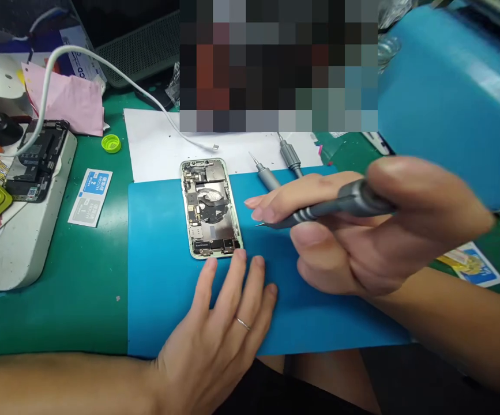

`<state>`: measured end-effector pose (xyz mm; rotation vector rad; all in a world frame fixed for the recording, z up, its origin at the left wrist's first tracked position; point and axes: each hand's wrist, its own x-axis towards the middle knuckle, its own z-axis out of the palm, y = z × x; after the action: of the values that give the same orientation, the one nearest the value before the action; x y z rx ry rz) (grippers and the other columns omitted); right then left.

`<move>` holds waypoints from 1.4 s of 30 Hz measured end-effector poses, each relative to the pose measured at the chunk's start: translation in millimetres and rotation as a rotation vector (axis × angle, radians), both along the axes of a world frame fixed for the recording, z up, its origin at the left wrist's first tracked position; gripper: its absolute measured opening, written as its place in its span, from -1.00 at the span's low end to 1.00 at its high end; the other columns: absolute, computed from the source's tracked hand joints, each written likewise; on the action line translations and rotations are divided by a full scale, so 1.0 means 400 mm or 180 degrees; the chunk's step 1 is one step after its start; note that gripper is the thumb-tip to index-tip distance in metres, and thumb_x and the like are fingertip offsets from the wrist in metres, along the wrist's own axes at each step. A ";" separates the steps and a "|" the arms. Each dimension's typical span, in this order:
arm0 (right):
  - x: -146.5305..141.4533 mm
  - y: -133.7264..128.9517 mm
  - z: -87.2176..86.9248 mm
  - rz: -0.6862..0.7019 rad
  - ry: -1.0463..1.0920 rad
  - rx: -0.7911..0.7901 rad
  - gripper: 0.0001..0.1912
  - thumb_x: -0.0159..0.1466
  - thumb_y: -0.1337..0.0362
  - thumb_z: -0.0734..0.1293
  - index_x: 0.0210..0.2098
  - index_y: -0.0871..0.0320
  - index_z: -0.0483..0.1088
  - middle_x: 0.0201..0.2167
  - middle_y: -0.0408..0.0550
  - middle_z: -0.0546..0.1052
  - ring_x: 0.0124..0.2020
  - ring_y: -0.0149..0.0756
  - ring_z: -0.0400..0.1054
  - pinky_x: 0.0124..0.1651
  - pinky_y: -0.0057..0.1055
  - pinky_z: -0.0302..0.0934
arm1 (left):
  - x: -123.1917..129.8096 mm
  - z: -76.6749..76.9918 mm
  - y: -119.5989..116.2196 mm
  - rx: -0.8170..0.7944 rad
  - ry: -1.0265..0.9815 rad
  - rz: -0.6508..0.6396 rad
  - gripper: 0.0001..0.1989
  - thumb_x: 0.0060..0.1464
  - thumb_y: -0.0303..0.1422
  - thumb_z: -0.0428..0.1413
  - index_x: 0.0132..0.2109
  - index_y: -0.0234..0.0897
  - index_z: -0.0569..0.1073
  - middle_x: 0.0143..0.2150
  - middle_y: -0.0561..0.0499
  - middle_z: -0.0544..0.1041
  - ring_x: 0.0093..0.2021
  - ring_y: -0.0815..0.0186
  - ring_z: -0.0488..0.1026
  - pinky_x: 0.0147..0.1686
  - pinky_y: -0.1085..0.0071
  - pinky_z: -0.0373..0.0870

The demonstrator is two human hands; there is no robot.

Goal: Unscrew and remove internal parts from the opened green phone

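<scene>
An opened smartphone (212,202) lies on a blue mat (158,300), its circuit boards and inner metal showing within a pale green frame. My left hand (228,320), a ring on one finger, rests with spread fingers on the mat, fingertips at the phone's lower edge. To the right, my right hand (362,236) is closed around a dark grey precision screwdriver (323,208). Its thin tip points left, apart from the phone. Two more screwdrivers, one (266,174) close to my right fingers and another (290,154) behind it, lie past the hand, their lower ends hidden.
A white cable (115,68) arches over white paper (154,144), its plug end behind the phone. At left are a green cap (111,143), a small printed card (90,197) and a white device (37,253) bearing another opened phone (37,161). A blue surface (448,115) rises at right.
</scene>
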<state>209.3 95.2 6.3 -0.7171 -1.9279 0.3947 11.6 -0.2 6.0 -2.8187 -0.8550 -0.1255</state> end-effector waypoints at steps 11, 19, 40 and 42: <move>0.008 -0.001 0.018 0.0424 -0.2012 -0.0027 -0.76 0.40 0.22 0.33 -0.04 0.23 0.50 -0.29 -0.08 0.70 -0.47 -0.33 0.55 -0.52 -0.39 0.23 | 0.000 0.022 0.034 -0.0712 -0.0651 -0.1850 -0.74 0.42 -0.35 0.03 -0.04 -0.24 0.62 -0.04 -0.03 0.62 -0.20 0.36 0.48 -0.27 0.41 0.33; 0.009 0.015 -0.002 0.0527 -0.1855 -0.0055 -0.83 0.42 0.29 0.33 -0.13 0.24 0.56 -0.29 -0.08 0.71 -0.41 -0.28 0.61 -0.49 -0.37 0.32 | 0.000 0.020 0.033 -0.0815 -0.1081 -0.1744 -0.69 0.44 -0.32 0.01 -0.15 -0.19 0.66 -0.12 0.07 0.63 -0.26 0.40 0.43 -0.31 0.42 0.30; 0.025 0.015 0.007 0.0498 -0.2083 -0.0094 -0.82 0.46 0.24 0.29 -0.11 0.16 0.53 -0.30 -0.11 0.71 -0.45 -0.33 0.59 -0.50 -0.38 0.23 | 0.005 -0.004 0.032 -0.0519 -0.0929 -0.1823 -0.59 0.42 -0.31 -0.10 -0.11 0.12 0.66 -0.09 0.04 0.62 -0.17 0.29 0.50 -0.07 0.31 0.49; 0.028 0.016 0.005 0.0475 -0.2085 -0.0132 -0.81 0.46 0.21 0.29 -0.11 0.15 0.53 -0.31 -0.10 0.70 -0.46 -0.31 0.58 -0.51 -0.36 0.21 | 0.003 -0.004 0.030 -0.0597 -0.1028 -0.1704 -0.61 0.41 -0.30 -0.08 -0.10 0.10 0.66 -0.05 0.04 0.61 -0.12 0.28 0.48 0.08 0.23 0.48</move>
<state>220.4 101.5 8.5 -0.7954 -2.6069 0.3122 12.7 11.9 4.4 -3.1857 -0.1381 -0.6177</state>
